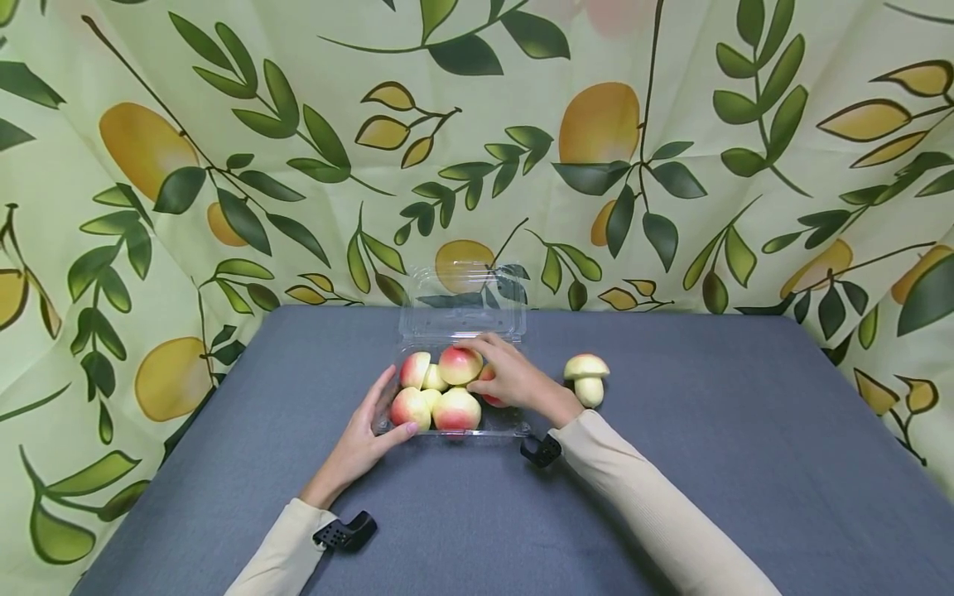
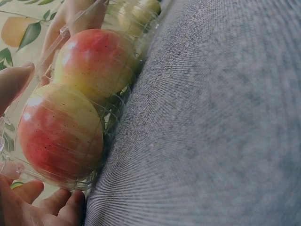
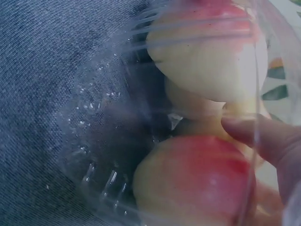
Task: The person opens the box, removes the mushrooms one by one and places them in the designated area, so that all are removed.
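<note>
A clear plastic clamshell box (image 1: 499,429) holds several mushrooms with red-and-yellow rounded caps and pale stems. My left hand (image 1: 363,432) holds the box's left end, thumb at the front rim and fingers along the side. Over the box reaches my right hand (image 1: 514,374), fingers on top of the back-middle mushroom (image 1: 458,365) and thumb at its right side. Partly hidden below that hand is another red mushroom (image 1: 492,389). In the right wrist view the thumb (image 3: 240,128) shows between two caps. Two front mushrooms (image 2: 61,134) fill the left wrist view.
The box's transparent lid (image 1: 462,302) stands raised at the back, near the leaf-and-fruit patterned cloth (image 1: 492,207). One loose mushroom (image 1: 587,379) lies on the grey tabletop (image 1: 708,430), right of the box and close to my right wrist.
</note>
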Demonstrator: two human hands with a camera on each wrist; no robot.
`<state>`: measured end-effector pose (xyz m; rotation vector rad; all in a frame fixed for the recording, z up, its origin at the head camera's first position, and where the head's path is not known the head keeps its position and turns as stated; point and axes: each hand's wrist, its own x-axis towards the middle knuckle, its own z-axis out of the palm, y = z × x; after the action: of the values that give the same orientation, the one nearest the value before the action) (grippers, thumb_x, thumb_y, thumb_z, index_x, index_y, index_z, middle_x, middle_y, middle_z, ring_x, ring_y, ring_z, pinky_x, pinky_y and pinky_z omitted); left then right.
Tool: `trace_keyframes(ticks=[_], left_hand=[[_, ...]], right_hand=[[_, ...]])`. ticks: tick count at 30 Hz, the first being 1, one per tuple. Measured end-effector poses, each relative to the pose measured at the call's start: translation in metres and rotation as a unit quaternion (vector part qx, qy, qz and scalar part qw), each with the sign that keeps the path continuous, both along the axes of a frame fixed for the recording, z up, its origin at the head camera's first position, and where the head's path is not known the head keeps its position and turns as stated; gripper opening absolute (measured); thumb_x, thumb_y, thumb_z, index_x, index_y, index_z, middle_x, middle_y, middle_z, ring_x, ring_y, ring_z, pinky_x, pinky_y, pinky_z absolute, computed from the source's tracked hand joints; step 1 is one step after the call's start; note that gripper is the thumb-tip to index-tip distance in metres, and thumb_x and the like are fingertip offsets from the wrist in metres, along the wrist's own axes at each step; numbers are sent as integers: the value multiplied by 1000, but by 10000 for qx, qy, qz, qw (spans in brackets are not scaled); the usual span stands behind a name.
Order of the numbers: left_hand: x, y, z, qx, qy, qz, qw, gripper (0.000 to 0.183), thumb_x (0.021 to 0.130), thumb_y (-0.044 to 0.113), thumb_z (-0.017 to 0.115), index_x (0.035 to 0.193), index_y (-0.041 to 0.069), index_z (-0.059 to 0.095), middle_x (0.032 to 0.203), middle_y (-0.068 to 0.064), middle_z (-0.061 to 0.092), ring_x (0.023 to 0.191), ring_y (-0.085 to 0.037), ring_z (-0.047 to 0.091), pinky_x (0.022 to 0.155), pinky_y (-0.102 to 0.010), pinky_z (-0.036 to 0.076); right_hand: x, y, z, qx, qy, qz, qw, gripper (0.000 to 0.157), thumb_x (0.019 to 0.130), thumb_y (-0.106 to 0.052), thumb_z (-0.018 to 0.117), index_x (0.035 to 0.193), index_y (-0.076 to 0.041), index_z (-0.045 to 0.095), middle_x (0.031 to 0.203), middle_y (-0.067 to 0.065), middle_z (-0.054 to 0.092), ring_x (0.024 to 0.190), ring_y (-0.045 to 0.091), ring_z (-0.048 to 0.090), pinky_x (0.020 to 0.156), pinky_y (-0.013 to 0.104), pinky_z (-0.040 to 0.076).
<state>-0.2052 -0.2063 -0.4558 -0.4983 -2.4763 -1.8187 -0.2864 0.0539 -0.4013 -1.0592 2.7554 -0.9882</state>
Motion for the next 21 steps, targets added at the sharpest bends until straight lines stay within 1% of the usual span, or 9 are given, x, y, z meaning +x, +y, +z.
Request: trace_keyframes(ticks=[5, 7, 9, 12, 14, 15, 16, 18, 21], left_hand=[[0, 0, -1, 3, -19, 3, 10000, 89, 91, 9, 70, 159, 7, 13, 164, -21, 17, 151, -41, 20, 105, -5, 29], [0, 0, -1, -30, -28, 18, 10000, 89, 91, 9, 70, 159, 7, 13, 165, -21, 18, 151, -41, 21, 110, -14, 30], [0, 0, 0, -73, -37, 43, 10000, 89, 91, 10, 70, 159, 8, 13, 165, -20, 18, 151, -40, 21, 115, -27, 31], [0, 0, 0, -121, -47, 71, 9999, 89, 91, 10, 70, 159, 9, 13, 165, -20, 18, 151, -40, 22, 116, -45, 28], [0, 0, 1, -139, -61, 80, 9999, 89, 91, 11, 70, 159, 9, 13, 165, -20, 18, 150, -40, 23, 116, -47, 28], [0, 0, 1, -135, -62, 81, 9999, 89, 91, 10, 70, 159, 9, 13, 165, -20, 18, 150, -40, 23, 116, -46, 29], [0, 0, 1, -136, -62, 80, 9999, 89, 91, 10, 70, 159, 9, 13, 165, -20, 18, 150, -40, 23, 116, -45, 29], [0, 0, 1, -132, -63, 76, 9999, 89, 91, 11, 70, 159, 9, 13, 165, -20, 18, 151, -40, 23, 116, -42, 29], [0, 0, 1, -110, -62, 59, 9999, 89, 91, 10, 70, 159, 9, 13, 165, -20, 18, 151, -40, 22, 116, -48, 28]], right_hand=[[0, -1, -3, -195, 345, 245, 9989, 54, 86, -12, 77, 135, -11, 54, 137, 13, 57, 120, 27, 56, 103, 47, 47], [1, -1, -3, -209, 416, 295, 9985, 55, 84, -7, 76, 134, -10, 54, 136, 13, 57, 120, 26, 56, 102, 45, 47], [2, -1, -3, -149, 381, 249, 9989, 59, 83, -4, 75, 137, -11, 53, 133, 14, 56, 114, 27, 57, 96, 44, 50], [3, -2, -2, -8, 280, 139, 9995, 64, 84, -4, 74, 142, -12, 51, 130, 16, 51, 104, 25, 57, 86, 38, 51], [4, -2, -2, 55, 230, 75, 9997, 64, 85, -7, 74, 144, -12, 50, 126, 18, 49, 94, 24, 56, 79, 34, 51], [4, -3, -3, 65, 244, 61, 9997, 64, 86, -8, 75, 145, -12, 50, 126, 18, 49, 93, 24, 56, 78, 34, 51], [4, -3, -3, 71, 253, 51, 9996, 63, 86, -9, 74, 144, -12, 50, 126, 18, 49, 95, 24, 55, 79, 34, 50], [4, -3, -4, 56, 322, 74, 9994, 62, 87, -11, 75, 143, -10, 50, 127, 19, 51, 101, 27, 57, 84, 39, 52], [3, -2, -5, 7, 387, 84, 9992, 61, 87, -13, 75, 143, -9, 50, 131, 19, 55, 115, 31, 57, 96, 47, 50]])
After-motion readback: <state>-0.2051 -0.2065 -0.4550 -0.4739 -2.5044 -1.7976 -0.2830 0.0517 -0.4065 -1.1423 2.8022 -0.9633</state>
